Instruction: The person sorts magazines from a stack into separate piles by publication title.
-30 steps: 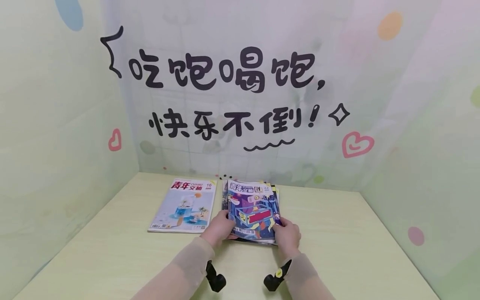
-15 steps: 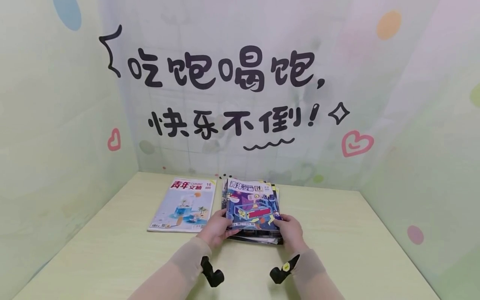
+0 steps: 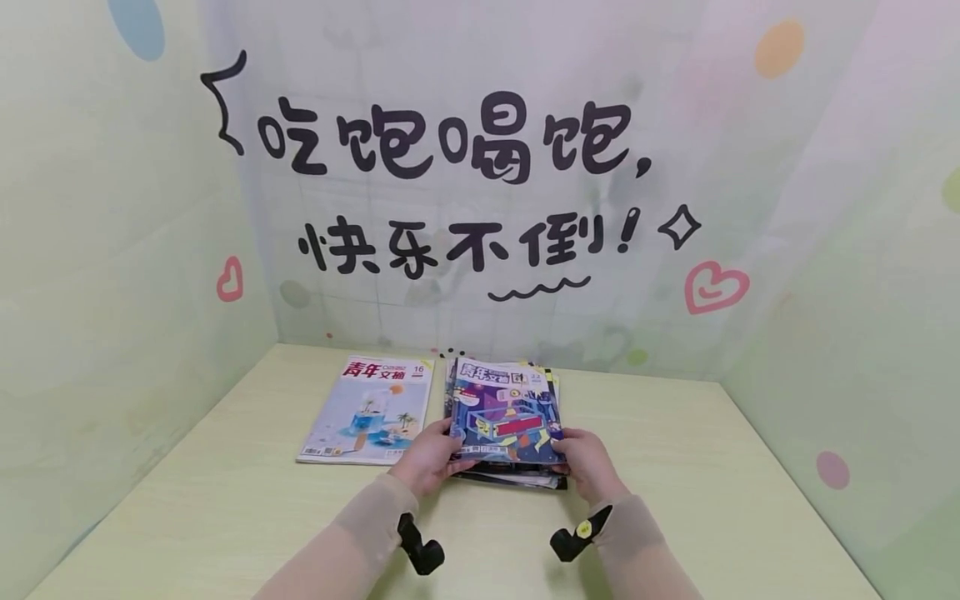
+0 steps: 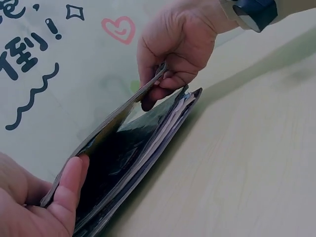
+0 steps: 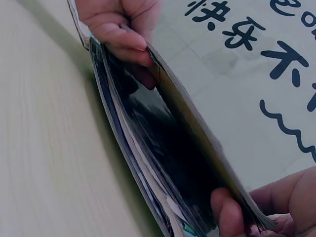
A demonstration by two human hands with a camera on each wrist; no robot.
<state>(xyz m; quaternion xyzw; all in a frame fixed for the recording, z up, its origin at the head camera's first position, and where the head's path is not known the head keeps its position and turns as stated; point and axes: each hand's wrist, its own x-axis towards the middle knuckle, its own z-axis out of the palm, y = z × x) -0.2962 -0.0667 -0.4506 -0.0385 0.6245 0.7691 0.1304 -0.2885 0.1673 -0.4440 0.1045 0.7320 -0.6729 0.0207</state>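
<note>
A: ok so starting far left, what's lying there?

B: A pale magazine (image 3: 367,412) with a big 16 on the cover, flat on the bench (image 3: 675,475). The left hand (image 3: 429,457) is near its bottom right corner in the head view, can't tell if they touch

A: and what's that hand up to?

B: Gripping the left edge of the purple magazine (image 3: 506,417), near the bottom corner. Thumb on the cover, fingers bent underneath, so the grip is only about as wide as the magazine is thick

A: where's the purple one sitting then?

B: Right between both hands, cover up. Its near edge is off the pile (image 3: 510,480) below, and both wrist views show a dark gap under it. Couldn't say if the far edge touches anything. The pile itself rests on the bench, a bunch of magazines with a dark cover on top, and its front edge pokes out closer to the person than the purple one's

A: last bit, far right?

B: Right hand (image 3: 588,461), basically the mirror image: thumb on top at the lower right side, fingers curled under, pinching that edge. So the purple magazine is to the left of that hand and to the right of the other one
</note>
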